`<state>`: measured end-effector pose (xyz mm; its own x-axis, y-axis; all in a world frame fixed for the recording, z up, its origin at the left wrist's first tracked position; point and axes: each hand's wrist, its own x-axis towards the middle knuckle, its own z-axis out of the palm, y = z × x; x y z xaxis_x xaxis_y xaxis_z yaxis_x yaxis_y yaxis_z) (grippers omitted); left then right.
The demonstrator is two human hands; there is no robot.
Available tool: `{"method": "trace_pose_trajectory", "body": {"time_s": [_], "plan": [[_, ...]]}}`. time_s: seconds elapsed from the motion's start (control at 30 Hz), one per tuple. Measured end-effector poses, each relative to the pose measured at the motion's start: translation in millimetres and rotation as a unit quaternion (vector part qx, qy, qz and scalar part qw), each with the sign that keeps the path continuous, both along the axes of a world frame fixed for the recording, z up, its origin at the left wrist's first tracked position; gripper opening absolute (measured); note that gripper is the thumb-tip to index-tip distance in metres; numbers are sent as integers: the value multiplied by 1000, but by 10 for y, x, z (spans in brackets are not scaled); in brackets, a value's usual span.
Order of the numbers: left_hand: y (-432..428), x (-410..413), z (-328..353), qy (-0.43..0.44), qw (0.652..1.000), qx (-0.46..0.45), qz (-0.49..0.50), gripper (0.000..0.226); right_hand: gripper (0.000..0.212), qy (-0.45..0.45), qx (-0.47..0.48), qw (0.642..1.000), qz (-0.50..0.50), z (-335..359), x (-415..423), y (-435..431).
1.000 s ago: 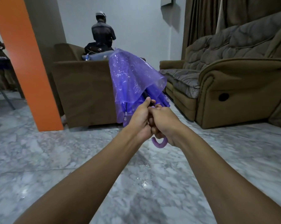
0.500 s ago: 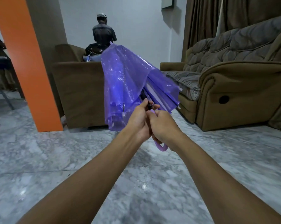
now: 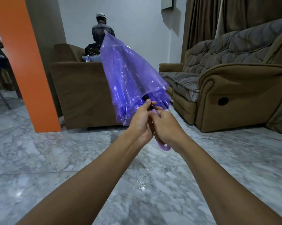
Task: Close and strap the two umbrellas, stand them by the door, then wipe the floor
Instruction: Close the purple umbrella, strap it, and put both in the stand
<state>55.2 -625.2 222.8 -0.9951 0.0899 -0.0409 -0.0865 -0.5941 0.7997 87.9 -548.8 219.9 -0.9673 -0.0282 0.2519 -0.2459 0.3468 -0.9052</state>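
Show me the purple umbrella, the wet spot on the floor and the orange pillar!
purple umbrella (image 3: pixel 129 75): head view, middle of its see-through canopy.
wet spot (image 3: pixel 142 184): head view, among its shiny drops.
orange pillar (image 3: pixel 23 70): head view, middle of its front face.

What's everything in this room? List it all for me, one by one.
umbrella: one, see-through purple, loosely folded, held up mid-room, tip pointing up and away
water drops: small patch, clear, on the floor between the arms
floor: one, grey marble, lower half of the view
pillar: one, orange, left
armchair: one, brown, behind the umbrella
sofa: one, brown with patterned cushions, right
curtains: brown, top right
seated person: one, dark top, beyond the armchair, back turned
left hand: pinches the umbrella's shaft under the canopy
right hand: grips the umbrella's purple handle
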Motion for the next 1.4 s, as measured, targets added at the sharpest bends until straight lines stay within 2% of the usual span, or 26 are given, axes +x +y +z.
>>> {"method": "trace_pose_trajectory", "body": {"time_s": [0.33,0.53,0.67,0.9,1.23,1.4], "plan": [[-212,-124,164,11,1000,16,15,26,35,-3,-23,999,30,-34,-38,-82],[-292,-119,109,-4,999,-28,30,31,33,-64,-21,997,29,-88,-17,-176],[-317,-131,30,-18,999,-22,44,40,32,-105,-27,994,25,-123,8,-268],[-236,-57,29,-40,999,1,5,40,28,-74,11,997,6,-66,12,-205],[37,155,260,5,1000,3,27,39,37,-4,-53,998,30,181,64,-35],[67,207,293,27,999,-6,20,59,41,-25,-85,995,35,263,59,-9]]}}
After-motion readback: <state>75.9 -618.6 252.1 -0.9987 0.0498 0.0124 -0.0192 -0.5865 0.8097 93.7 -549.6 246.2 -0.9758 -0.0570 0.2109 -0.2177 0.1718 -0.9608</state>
